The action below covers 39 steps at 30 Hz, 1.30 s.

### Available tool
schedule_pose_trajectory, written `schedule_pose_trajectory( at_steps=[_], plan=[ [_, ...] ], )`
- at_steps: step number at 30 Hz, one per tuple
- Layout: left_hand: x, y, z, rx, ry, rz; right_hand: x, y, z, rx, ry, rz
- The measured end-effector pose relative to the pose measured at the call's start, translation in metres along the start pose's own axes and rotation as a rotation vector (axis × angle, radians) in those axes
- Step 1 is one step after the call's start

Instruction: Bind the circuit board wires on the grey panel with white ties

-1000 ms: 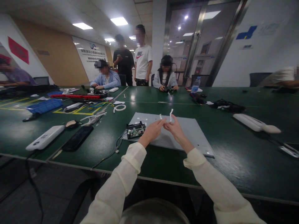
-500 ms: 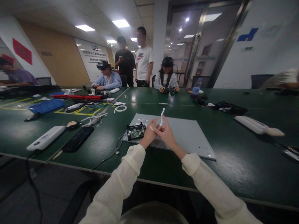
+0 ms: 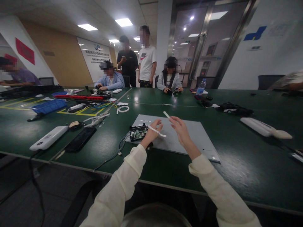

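Observation:
My left hand is over the left part of a flat grey panel, beside a green circuit board in a black frame. A narrow white strip runs across that hand, its loose end hanging to the right; the fingers are curled, and their exact grip on it is partly hidden. Apart from it, my right hand is raised above the panel's middle. A short piece of white strip sticks up from its fingertips, pinched there.
Cables trail from the board to the table edge. Left lie a black phone, a white handheld device, a blue tray and a white coil. Another white device lies right. Several people are across the table.
My hands have separated, the right one moving to the right. Two pieces of white strip now show, one at each hand; the right piece has tilted to the left.

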<state>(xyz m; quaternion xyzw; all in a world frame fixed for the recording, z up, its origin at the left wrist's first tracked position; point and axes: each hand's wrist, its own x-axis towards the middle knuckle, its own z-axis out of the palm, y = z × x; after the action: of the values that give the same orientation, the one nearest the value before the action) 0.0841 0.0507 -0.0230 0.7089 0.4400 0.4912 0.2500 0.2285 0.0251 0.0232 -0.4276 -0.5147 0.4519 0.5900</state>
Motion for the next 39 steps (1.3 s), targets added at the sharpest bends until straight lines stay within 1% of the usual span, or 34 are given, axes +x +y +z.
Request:
schedule_pose_trajectory(
  at_steps=[2,4,6,10,13,16,19,21,23,24,26,27,29,31,32,34,36,37,39],
  plan=[
    [-0.002,0.0,0.0,0.057,-0.04,0.072,-0.001,0.002,0.0,0.029,-0.019,0.033],
    [-0.003,0.0,0.001,0.088,-0.069,0.165,-0.003,0.006,0.003,-0.02,-0.029,0.001],
    [-0.004,-0.002,0.002,0.09,-0.082,0.223,-0.006,0.011,0.007,-0.112,-0.048,-0.065],
    [-0.006,-0.001,0.003,0.084,-0.106,0.223,-0.006,0.02,0.013,-0.323,-0.057,-0.135],
    [-0.008,0.005,0.004,0.043,-0.139,0.223,-0.004,0.024,0.015,-0.422,-0.051,-0.14],
    [-0.01,0.011,0.005,-0.022,-0.198,0.221,-0.003,0.026,0.014,-0.495,-0.093,-0.127],
    [-0.008,0.017,0.003,-0.08,-0.251,0.225,-0.002,0.024,0.013,-0.508,-0.121,-0.082],
    [-0.005,0.022,-0.003,-0.122,-0.257,0.226,-0.001,0.023,0.011,-0.414,-0.162,-0.033],
    [-0.001,0.024,-0.016,-0.184,-0.235,0.199,0.0,0.024,0.01,-0.328,-0.183,-0.022],
    [0.0,0.024,-0.026,-0.222,-0.207,0.168,0.0,0.026,0.009,-0.331,-0.171,-0.041],
    [0.002,0.018,-0.048,-0.265,-0.139,0.095,0.0,0.032,0.008,-0.428,-0.151,-0.118],
    [0.001,0.013,-0.06,-0.281,-0.115,0.057,0.0,0.036,0.008,-0.491,-0.167,-0.167],
    [-0.003,-0.001,-0.084,-0.274,-0.028,-0.013,0.0,0.043,0.011,-0.585,-0.25,-0.247],
    [-0.008,-0.017,-0.102,-0.211,0.046,-0.087,0.002,0.049,0.017,-0.645,-0.335,-0.283],
    [-0.011,-0.024,-0.109,-0.163,0.09,-0.115,0.004,0.051,0.022,-0.685,-0.36,-0.283],
    [-0.016,-0.036,-0.116,-0.048,0.16,-0.158,0.009,0.051,0.032,-0.791,-0.415,-0.264],
    [-0.019,-0.042,-0.115,0.053,0.215,-0.191,0.016,0.051,0.043,-0.905,-0.487,-0.238],
    [-0.02,-0.044,-0.113,0.087,0.227,-0.199,0.019,0.05,0.048,-0.949,-0.511,-0.226],
    [-0.021,-0.045,-0.107,0.13,0.213,-0.191,0.023,0.051,0.057,-0.998,-0.524,-0.214]
  ],
)
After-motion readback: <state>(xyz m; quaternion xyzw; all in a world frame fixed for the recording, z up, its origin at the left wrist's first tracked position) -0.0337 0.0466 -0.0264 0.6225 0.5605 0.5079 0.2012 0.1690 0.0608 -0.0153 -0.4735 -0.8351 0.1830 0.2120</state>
